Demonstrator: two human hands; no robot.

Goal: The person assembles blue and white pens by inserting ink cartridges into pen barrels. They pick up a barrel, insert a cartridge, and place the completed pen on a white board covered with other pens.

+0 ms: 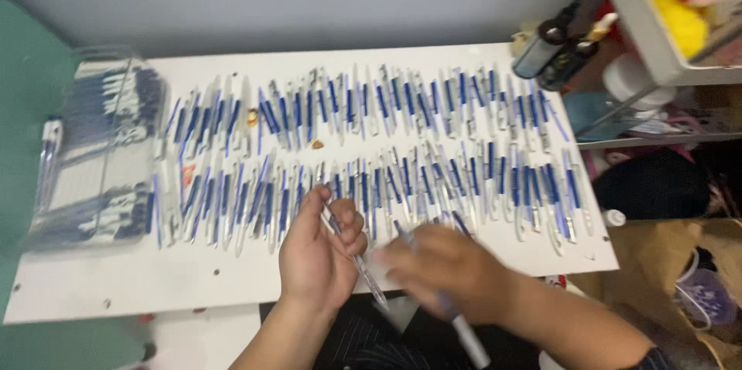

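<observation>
White table (193,281); blurred right hand (448,266) hides pen (471,339) grip; left hand (317,254) holds refill (359,266)

Two rows of pens (371,146) crowd the white table (116,285); only its near-left strip is bare.

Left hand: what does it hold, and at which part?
The left hand holds a blue-and-clear pen around its upper barrel; the tip end sticks out below.

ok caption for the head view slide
Left hand holds a pen, right hand blurred, above rows of pens.
</observation>
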